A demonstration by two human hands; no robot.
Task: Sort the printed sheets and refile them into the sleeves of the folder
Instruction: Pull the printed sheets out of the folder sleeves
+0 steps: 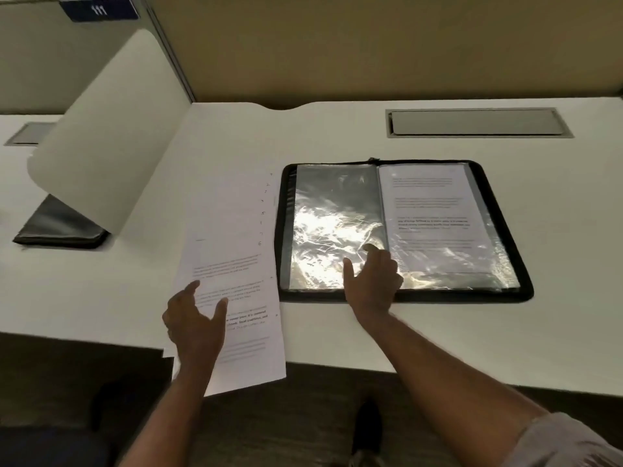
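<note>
Folder open on desk, both hands down on paper and plastic.

Folder [406, 230] lies flat and open on the white desk [371, 332], black zip border all round. Its left sleeve [333, 227] looks empty and glares under the light; the right sleeve [438, 224] holds a printed sheet. Right hand [372, 278] rests at the folder's near edge by the spine, fingers loosely spread, forefinger reaching onto the plastic, pinching nothing. Left hand [195, 323] lies on the near end of the sheets [232, 281], thumb and fingers apart, pressing flat; whether it grips an edge, cannot tell. Sheets sit just left of the folder, near end overhanging the desk edge. Far left: a second black folder [60, 227], a curled white sheet [104, 136] standing over it.
</note>
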